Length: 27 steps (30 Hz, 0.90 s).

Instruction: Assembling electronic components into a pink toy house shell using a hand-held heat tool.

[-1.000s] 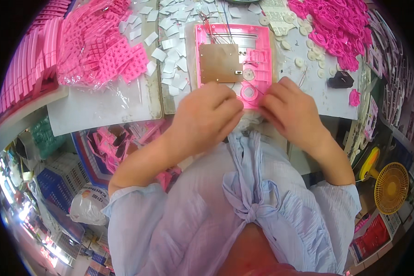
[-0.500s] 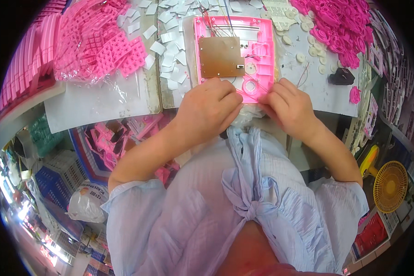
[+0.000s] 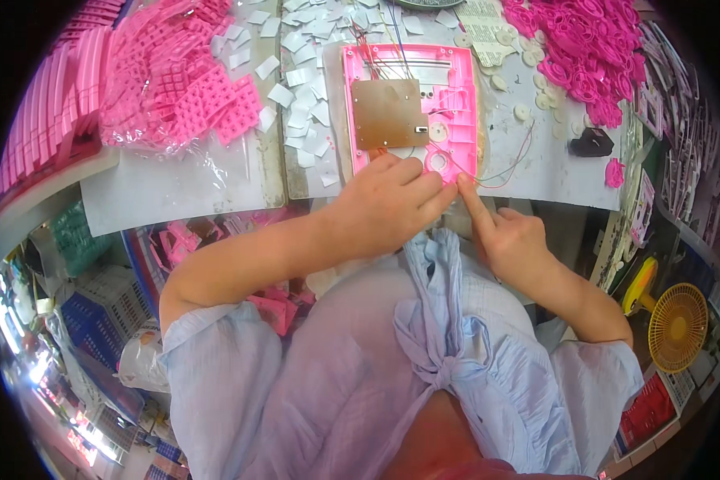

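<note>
A pink plastic casing (image 3: 462, 104) lies open on the table in front of me. On its left half rests a brown circuit board (image 3: 388, 114), with thin wires (image 3: 368, 50) rising at the far end. My left hand (image 3: 396, 200) is closed at the casing's near edge, and what its curled fingers pinch is hidden. With its index finger stretched out, my right hand (image 3: 510, 240) touches the casing's near right corner; its other fingers are bent. Thin red and dark wires (image 3: 504, 178) loop out over the casing's right side. Beside the right fingertip is a round white part (image 3: 437, 162).
White paper pieces (image 3: 300, 104) are scattered left of the casing, beyond them pink keypad-like parts (image 3: 208, 100). To the right lie cream discs (image 3: 522, 112), a magenta heap (image 3: 584, 48) and a black part (image 3: 590, 142). A yellow fan (image 3: 678, 328) stands lower right.
My right hand has gone from a pinch at the casing's right edge to a stretched index finger at its corner. Wires now loop out to the right. My left hand has shifted slightly right.
</note>
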Tool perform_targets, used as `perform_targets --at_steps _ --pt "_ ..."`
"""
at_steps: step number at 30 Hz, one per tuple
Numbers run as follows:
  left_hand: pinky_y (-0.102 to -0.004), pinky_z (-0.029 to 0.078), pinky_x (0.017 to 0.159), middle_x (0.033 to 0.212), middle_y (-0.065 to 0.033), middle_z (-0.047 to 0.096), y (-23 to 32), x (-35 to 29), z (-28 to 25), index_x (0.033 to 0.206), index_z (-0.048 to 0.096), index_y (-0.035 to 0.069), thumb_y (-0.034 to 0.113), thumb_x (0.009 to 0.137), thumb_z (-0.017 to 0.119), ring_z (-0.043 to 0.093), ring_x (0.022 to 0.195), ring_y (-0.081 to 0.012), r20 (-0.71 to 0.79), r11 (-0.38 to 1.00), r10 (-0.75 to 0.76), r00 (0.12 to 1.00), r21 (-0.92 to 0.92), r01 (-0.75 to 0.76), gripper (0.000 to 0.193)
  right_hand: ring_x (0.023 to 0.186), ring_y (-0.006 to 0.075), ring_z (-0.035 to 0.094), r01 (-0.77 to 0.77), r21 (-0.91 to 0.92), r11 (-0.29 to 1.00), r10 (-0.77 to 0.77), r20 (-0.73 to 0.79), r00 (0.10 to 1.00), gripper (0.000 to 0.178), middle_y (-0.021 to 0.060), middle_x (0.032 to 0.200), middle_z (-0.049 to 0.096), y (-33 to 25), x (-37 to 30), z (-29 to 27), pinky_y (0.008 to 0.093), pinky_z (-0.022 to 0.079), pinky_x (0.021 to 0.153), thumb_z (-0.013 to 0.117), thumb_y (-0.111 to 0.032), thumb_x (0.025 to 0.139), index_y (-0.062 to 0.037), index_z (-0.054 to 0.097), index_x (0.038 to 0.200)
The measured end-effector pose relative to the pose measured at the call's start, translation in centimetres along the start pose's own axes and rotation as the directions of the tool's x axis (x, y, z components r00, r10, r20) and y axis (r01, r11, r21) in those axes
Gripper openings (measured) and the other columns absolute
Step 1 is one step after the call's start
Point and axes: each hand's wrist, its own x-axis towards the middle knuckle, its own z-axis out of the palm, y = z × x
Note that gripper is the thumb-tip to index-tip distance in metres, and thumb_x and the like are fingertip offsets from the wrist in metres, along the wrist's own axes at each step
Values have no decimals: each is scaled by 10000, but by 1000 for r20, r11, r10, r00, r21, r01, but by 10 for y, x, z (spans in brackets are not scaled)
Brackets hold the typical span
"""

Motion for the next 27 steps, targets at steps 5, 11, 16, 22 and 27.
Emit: perform_targets --at_steps 5,11,16,22,27 --pt "-366 473 740 982 -33 586 7 -4 -8 1236 637 72 167 766 639 557 857 -194 85 998 -37 996 63 32 479 614 330 655 -5 358 934 -23 74 997 404 147 615 623 27 64 -69 436 513 541 678 -209 836 -75 685 1216" --pt "-366 484 792 1014 -42 597 8 -3 -3 1228 643 80 152 740 702 557 888 -219 30 991 -109 994 -76 111 496 680 369 672 -52 227 973 133 -360 923 272 170 702 671 26 180 -41 458 537 636 697 -294 829 -27 685 779" --pt "-377 506 762 1009 -92 630 -17 0 -25 1153 681 77 108 811 671 613 926 -271 -125 882 -269 955 -430 192 343 731 371 680 -67 363 929 162 -237 958 231 159 753 692 24 187 -33 462 539 671 676 -267 852 -42 681 800" --pt "-316 502 671 834 -88 695 -96 14 -65 986 719 17 160 870 693 634 736 -184 -263 720 -690 674 -347 601 186 751 373 683 -46 370 928 175 -324 930 182 160 766 701 23 182 -30 484 536 687 643 -216 885 -42 685 853" --pt "-262 478 654 772 -56 694 -121 20 -56 948 716 -16 202 893 702 605 709 -99 -281 645 -764 581 -378 665 225 727 374 684 -44 382 923 147 -247 958 199 169 759 702 21 187 -32 471 539 669 642 -212 887 -21 683 848"
